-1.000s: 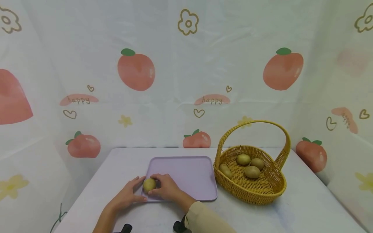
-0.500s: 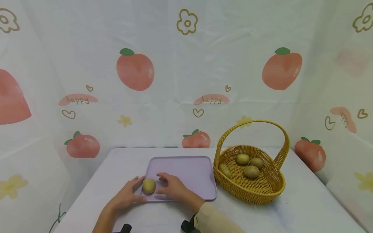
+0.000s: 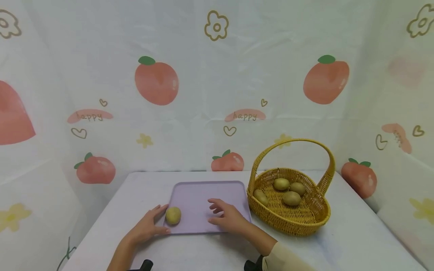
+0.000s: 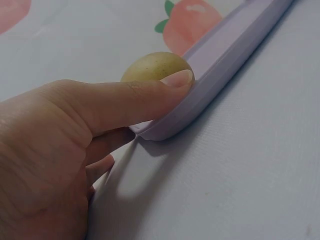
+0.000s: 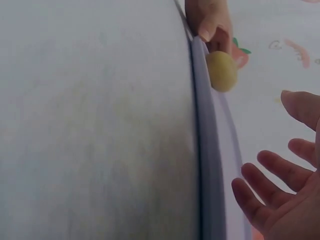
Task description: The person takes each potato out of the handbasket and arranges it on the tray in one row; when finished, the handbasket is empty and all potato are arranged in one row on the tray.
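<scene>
A yellowish-brown potato (image 3: 173, 216) sits at the near left corner of a pale purple tray (image 3: 194, 192). My left hand (image 3: 145, 227) grips that corner, its thumb (image 4: 167, 90) along the front rim and the other fingers at the left side. In the left wrist view the thumb covers the potato's lower part. My right hand (image 3: 230, 217) is over the right part of the tray, apart from the potato. It holds nothing, and its fingers (image 5: 282, 170) are spread and slightly bent in the right wrist view.
A yellow wicker basket (image 3: 288, 224) with a tall arched handle stands right of the tray. Several more potatoes (image 3: 292, 198) lie inside it. Both rest on a white table (image 3: 142, 188), with a fruit-printed curtain (image 3: 190, 143) behind and at the sides.
My right hand has let go of the potato and moved right across the tray, toward the basket. The potato stays on the tray, and my left hand keeps its place at the corner.
</scene>
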Available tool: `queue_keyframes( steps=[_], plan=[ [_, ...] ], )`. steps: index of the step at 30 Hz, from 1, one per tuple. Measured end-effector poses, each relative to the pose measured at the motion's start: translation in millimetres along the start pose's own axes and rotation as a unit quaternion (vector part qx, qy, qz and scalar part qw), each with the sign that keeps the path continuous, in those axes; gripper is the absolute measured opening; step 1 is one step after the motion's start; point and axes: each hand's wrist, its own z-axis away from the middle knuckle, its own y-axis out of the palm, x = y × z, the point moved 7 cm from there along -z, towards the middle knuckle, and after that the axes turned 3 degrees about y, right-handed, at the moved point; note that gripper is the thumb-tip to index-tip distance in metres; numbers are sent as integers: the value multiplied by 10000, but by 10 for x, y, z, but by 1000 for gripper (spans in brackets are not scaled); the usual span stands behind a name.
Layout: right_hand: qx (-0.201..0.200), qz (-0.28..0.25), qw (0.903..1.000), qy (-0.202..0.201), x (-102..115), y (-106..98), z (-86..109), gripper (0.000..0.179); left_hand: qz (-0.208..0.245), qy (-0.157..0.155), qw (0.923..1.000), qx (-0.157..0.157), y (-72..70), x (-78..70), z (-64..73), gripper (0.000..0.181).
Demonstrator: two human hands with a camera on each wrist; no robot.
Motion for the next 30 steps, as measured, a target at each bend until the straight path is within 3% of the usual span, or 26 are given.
queue_keyframes(
  steps=[10, 18, 23, 30],
  plan=[
    [-86, 306, 9989, -351, 110, -617, 305, 36, -16, -101, 9999, 69, 10, 50, -3, 91],
    [-104, 582, 9982, -60, 167, -1138, 464, 22, -58, -274, 9995, 135, 30, 39, -19, 91],
    [221, 705, 9972, 107, 187, -1427, 476, 26, -44, -352, 9993, 154, 32, 40, -14, 91],
    [864, 216, 9949, 467, 64, -1757, 378, 34, -64, -368, 9992, 140, 33, 38, -14, 90]
  ],
)
